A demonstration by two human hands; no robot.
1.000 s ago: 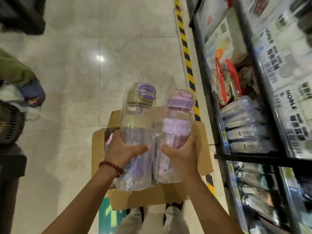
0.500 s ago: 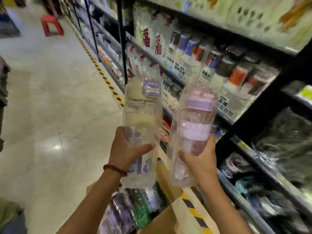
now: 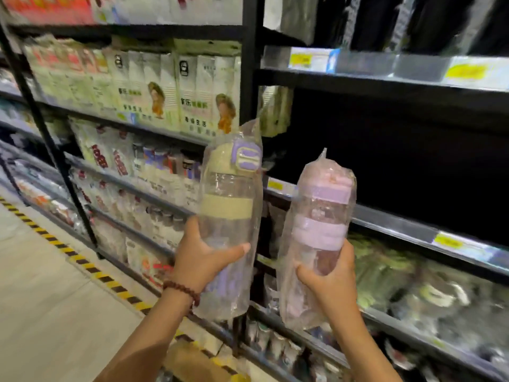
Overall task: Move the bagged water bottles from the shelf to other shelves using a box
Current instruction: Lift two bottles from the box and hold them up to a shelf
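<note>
Both hands are raised in front of the shelving, each wrapped around a bagged water bottle. Nearest, the left hand point(image 3: 203, 260), with a beaded bracelet point(image 3: 181, 290) at the wrist, grips the lower body of the green-banded bottle point(image 3: 230, 216), thumb across its front. Just to its right, the right hand point(image 3: 329, 283) clasps the pink-banded bottle point(image 3: 316, 235) from below; the two bottles are held upright and apart. Behind them a dark shelf point(image 3: 399, 224) carries yellow price tags, and farther left stand boxed goods point(image 3: 176, 95) above the striped floor tape point(image 3: 82, 263).
</note>
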